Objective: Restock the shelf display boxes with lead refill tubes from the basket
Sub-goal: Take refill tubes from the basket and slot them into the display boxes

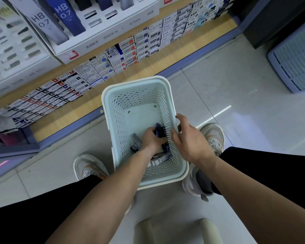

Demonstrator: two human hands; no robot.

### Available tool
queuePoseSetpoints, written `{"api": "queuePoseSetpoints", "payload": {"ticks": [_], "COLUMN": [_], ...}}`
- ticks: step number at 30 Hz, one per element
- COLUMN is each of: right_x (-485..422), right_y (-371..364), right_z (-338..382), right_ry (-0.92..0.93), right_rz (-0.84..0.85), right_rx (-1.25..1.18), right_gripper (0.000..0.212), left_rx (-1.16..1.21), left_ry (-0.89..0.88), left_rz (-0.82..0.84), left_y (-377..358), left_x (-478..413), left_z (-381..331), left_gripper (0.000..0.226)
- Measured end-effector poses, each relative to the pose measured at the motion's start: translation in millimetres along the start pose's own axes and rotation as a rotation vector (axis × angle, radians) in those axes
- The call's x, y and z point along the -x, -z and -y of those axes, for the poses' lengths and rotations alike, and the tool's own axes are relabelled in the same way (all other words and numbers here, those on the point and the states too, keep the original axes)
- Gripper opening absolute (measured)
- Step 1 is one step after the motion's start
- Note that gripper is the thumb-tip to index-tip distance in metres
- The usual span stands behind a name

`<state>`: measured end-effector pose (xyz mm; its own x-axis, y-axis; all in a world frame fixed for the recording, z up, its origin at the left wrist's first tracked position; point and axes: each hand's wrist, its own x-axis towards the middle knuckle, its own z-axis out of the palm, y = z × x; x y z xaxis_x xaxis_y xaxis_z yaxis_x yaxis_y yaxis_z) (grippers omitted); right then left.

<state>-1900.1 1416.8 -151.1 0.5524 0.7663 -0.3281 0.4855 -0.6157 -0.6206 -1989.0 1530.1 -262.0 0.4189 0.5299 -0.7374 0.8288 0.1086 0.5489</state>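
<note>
A pale green perforated basket (113, 103) stands on the floor between my feet. Several lead refill tubes (136, 140), dark blue and grey, lie at its near end. My left hand (151, 140) is down inside the basket, closed around a few dark blue tubes (158, 131). My right hand (188, 140) rests on the basket's right rim, fingers curled over the edge. White display boxes (99, 37) marked HB 0.7 stand on the shelf at the upper left, with tubes slotted in them.
Rows of small refill packets (99, 67) line the wooden shelf edge. A blue-grey slatted crate (296, 55) sits at the right on the tiled floor. A stool's pale legs (208, 229) show at the bottom. My shoes flank the basket.
</note>
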Motion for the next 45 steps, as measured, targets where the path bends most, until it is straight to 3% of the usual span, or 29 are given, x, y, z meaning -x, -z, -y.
{"api": "queuePoseSetpoints", "payload": {"ticks": [4,9,19,24,32,35,38,42,45], "right_x": [0,0,0,0,-1,0,2,23,46], "right_y": [0,-1,-2,-1,9,29,60,102,123], "right_z": [0,-1,-3,-1,5,24,63,127,162], "right_ry": [-0.003,-0.001,-0.024,-0.023,-0.024,-0.020,0.049,0.137,0.166], "right_rz": [-0.003,-0.006,0.008,0.018,0.034,-0.054,-0.091,0.004,0.110], "right_rx": [0.006,-0.001,-0.006,0.011,0.063,0.096,-0.014,-0.320,-0.519], "right_gripper": [0.047,0.047,0.046,0.047,0.051,0.059,0.059,0.045,0.048], "left_rx": [-0.019,0.008,0.026,0.114,0.196,0.262,0.418,0.666,0.775], "left_ry": [-0.028,-0.097,-0.126,-0.033,-0.093,-0.145,-0.238,-0.371,-0.482], "left_rz": [0.024,0.067,0.117,0.142,0.094,0.091,0.078,0.121,0.138], "left_y": [0,0,2,9,78,105,134,171,194], "left_x": [2,9,9,5,51,80,120,181,222], "left_z": [0,-6,-11,-10,-64,-85,-113,-142,-153], "left_gripper": [0.026,0.005,0.011,0.031,0.031,0.034,0.027,0.017,0.018]}}
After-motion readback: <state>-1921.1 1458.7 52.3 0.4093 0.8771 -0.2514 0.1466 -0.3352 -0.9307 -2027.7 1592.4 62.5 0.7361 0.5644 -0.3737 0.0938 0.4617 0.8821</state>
